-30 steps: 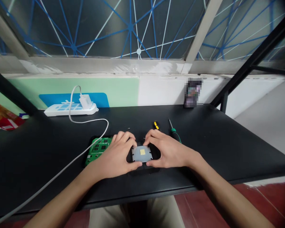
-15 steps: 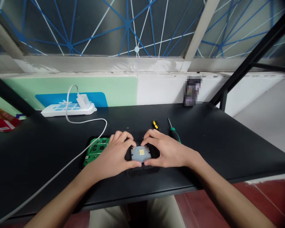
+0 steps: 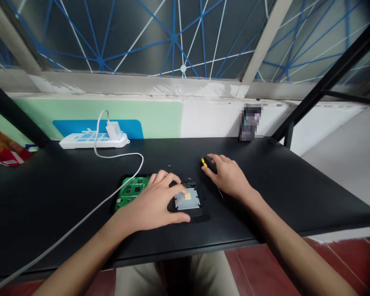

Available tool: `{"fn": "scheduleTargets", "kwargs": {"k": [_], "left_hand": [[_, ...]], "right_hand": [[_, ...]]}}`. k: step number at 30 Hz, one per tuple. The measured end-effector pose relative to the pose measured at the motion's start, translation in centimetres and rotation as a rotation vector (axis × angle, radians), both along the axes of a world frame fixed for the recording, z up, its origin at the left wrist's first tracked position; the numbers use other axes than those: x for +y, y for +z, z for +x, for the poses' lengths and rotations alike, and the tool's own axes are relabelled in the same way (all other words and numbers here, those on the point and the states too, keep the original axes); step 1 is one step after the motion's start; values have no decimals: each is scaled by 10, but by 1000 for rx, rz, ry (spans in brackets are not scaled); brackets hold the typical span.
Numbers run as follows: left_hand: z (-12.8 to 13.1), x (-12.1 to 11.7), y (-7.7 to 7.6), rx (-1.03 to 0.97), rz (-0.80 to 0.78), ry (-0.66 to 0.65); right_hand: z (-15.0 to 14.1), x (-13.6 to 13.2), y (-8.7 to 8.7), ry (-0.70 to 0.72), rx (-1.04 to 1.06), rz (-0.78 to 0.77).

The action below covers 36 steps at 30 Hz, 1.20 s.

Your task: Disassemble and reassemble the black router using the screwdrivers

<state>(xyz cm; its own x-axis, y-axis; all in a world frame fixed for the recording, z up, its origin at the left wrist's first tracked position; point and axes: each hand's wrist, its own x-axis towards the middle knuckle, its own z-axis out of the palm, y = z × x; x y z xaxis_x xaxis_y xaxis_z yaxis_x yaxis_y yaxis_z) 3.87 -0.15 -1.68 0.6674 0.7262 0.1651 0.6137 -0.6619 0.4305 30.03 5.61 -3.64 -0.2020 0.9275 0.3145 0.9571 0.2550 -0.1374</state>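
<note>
My left hand point(image 3: 156, 201) straddles a black housing point(image 3: 200, 214). Its index fingertip presses near a small pale yellow pad point(image 3: 188, 196) on the grey metal plate point(image 3: 180, 201) set in that housing; the thumb rests along the near side. Beside it, partly behind the hand, lies a green circuit board point(image 3: 129, 191). My right hand point(image 3: 230, 174) has its thumb and fingers around the handle of a black-and-yellow screwdriver point(image 3: 204, 162) on the table. A thin metal shaft point(image 3: 220, 193) shows below the palm. The hand hides the green-handled screwdriver.
A white cable point(image 3: 89, 211) runs across the left of the black table point(image 3: 296, 189) from a plugged-in charger point(image 3: 113, 130) on a power strip point(image 3: 77, 142). Small screws point(image 3: 189, 179) lie beyond the housing. A blurred-out upright object point(image 3: 249, 122) leans at the wall; a red packet point(image 3: 8, 150) sits far left.
My right hand has left the metal plate and reached right and forward to the black-and-yellow screwdriver. My left hand stays at the housing, its index finger now over the plate. The view shifted slightly.
</note>
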Motion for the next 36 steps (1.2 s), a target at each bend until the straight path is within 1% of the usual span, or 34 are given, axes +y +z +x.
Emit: {"fn": "scheduleTargets", "kwargs": {"k": [2,5,8,10,12,14,15,17,19,20,22,26,31,36], "left_hand": [[0,-1,0,-3,14,-14],[0,-1,-2,4,48,-27],[0,0,-3,26,79,-39],[0,1,-4,44,98,-47],[-1,2,-3,64,110,-60],[0,2,-3,86,117,-74],[0,2,-2,93,118,-79],[0,2,-2,92,110,-89],[1,1,-1,78,96,-98],[1,1,-1,74,93,-101],[2,0,-1,85,91,-101],[2,1,-1,100,93,-98],[1,1,-2,116,85,-99],[0,1,-2,125,93,-100]], "right_hand": [[-1,2,-3,-22,-64,-23],[-4,8,-6,-21,-76,-51],[-7,19,-3,7,-54,-82],[-7,27,2,39,-10,-99],[-6,35,9,61,51,-92],[-5,41,17,51,143,-40],[-5,42,20,48,221,2],[-5,42,22,91,486,104],[-7,37,20,153,687,178],[-8,33,18,175,733,205],[-10,26,12,194,755,223],[-14,16,4,240,796,200],[-13,20,0,289,878,290],[-12,23,-2,300,854,295]]}}
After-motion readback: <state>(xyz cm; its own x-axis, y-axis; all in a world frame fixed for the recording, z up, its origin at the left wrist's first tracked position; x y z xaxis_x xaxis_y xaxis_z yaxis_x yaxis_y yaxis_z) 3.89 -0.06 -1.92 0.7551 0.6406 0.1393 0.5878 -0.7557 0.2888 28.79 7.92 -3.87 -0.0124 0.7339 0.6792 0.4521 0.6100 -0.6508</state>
